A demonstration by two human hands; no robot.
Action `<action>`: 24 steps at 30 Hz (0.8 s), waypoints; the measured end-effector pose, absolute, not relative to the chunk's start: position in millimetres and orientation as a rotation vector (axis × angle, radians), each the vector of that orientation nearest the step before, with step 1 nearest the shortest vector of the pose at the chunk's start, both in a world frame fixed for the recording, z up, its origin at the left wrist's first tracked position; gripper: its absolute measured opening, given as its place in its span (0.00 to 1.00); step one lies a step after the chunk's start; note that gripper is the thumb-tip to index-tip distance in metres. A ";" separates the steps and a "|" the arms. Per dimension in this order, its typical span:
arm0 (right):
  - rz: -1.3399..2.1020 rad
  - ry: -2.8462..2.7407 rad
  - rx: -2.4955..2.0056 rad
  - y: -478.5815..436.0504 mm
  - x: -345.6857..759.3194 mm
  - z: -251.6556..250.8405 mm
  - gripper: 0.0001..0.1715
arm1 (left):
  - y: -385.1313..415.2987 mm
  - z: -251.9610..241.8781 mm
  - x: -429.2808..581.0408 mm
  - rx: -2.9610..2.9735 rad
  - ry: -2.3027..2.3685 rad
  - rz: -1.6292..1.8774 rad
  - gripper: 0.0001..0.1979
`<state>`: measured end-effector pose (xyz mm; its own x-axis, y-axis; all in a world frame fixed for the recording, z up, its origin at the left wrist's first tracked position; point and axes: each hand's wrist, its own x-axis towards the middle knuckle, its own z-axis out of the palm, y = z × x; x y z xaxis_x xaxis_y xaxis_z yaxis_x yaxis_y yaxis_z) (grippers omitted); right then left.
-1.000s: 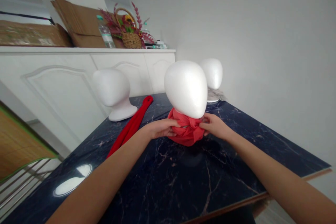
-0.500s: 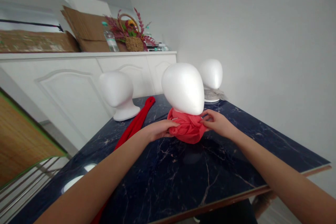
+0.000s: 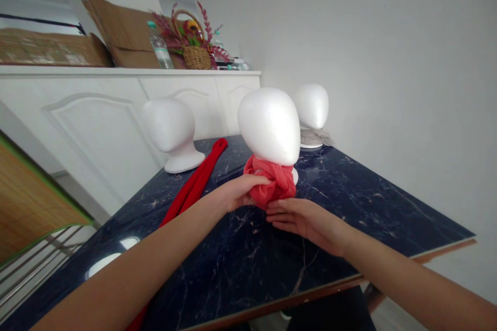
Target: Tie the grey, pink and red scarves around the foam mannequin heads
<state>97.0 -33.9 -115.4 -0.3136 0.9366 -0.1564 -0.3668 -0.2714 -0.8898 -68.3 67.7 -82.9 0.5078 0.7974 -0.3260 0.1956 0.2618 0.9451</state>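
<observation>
A white foam head (image 3: pixel 269 124) stands on the dark marble table (image 3: pixel 349 207) with a coral-red scarf (image 3: pixel 272 183) bundled round its neck. My left hand (image 3: pixel 238 192) is closed on the left side of that scarf. In front of the bundle, my right hand (image 3: pixel 301 220) lies open and flat, fingers stretched out to the left and fingertips at the scarf's lower edge, holding nothing.
A second foam head (image 3: pixel 171 132) stands at the left with a long red scarf (image 3: pixel 194 186) lying beside it. A third head (image 3: pixel 311 108) with grey cloth stands at the back. Behind is a white cabinet (image 3: pixel 97 114) with cardboard, a bottle and a flower basket (image 3: pixel 196 54).
My right hand has let go of the scarf's right side and come down in front of the bundle, fingers now flat. My left hand stays on the scarf.
</observation>
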 end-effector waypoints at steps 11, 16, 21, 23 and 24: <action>1.486 -0.630 -0.879 -16.4 101.8 -126.2 0.09 | 67.4 -84.1 -89.1 1.210 0.966 0.474 0.12; 1.746 -0.592 -0.982 -17.2 95.0 -116.9 0.19 | 58.2 -84.7 -84.4 1.294 0.964 0.474 0.12; 1.707 -0.694 -1.006 -1.7 88.3 -113.4 0.23 | 42.2 -85.8 -75.4 1.410 0.952 0.483 0.10; 1.620 -0.718 -1.035 9.8 92.2 -113.2 0.21 | 38.0 -83.0 -76.0 1.570 0.960 0.480 0.10; 1.581 -0.729 -1.056 15.5 95.2 -112.8 0.19 | 36.9 -81.0 -77.1 1.666 0.976 0.472 0.11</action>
<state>95.2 15.5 -112.8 -0.0590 0.9630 -0.2630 -0.4251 -0.2626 -0.8662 -77.1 36.9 -81.0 0.5824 0.7951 -0.1691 0.3609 -0.0666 0.9302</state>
